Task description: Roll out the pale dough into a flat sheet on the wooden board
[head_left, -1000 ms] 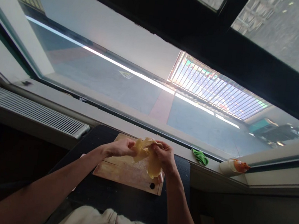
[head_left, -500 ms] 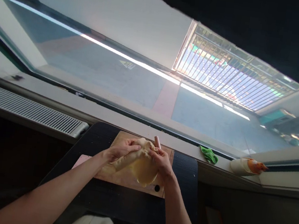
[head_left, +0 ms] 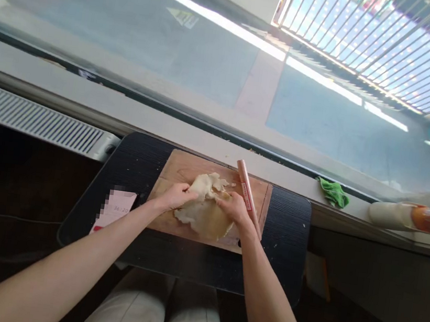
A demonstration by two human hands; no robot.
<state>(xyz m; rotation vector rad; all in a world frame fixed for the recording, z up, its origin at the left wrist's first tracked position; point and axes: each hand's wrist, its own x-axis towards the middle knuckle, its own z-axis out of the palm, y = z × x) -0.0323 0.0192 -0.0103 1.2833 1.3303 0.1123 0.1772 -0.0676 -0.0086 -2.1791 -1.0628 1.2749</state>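
Note:
A thin, pale sheet of dough (head_left: 205, 220) lies on the wooden cutting board (head_left: 183, 164), its far part bunched up and ragged. My left hand (head_left: 179, 197) pinches the dough at its left side, thumb and fingers closed. On the other side, my right hand (head_left: 235, 206) grips the torn right edge of the dough with bent fingers. A slim rolling pin (head_left: 244, 181) with a red label rests slantwise on the board just right of my right hand, its near end partly behind my forearm.
The board sits on a black table (head_left: 290, 218). A pink phone-like panel (head_left: 115, 208) lies at the table's left. On the windowsill are a green cloth (head_left: 333, 192) and a white container (head_left: 388, 215) with an orange top. A radiator (head_left: 46, 120) stands at the left.
The dough, held up above the board before, now lies lower and spread on it. Both hands have come down with it. The view has tilted downward, showing more of the table and rolling pin.

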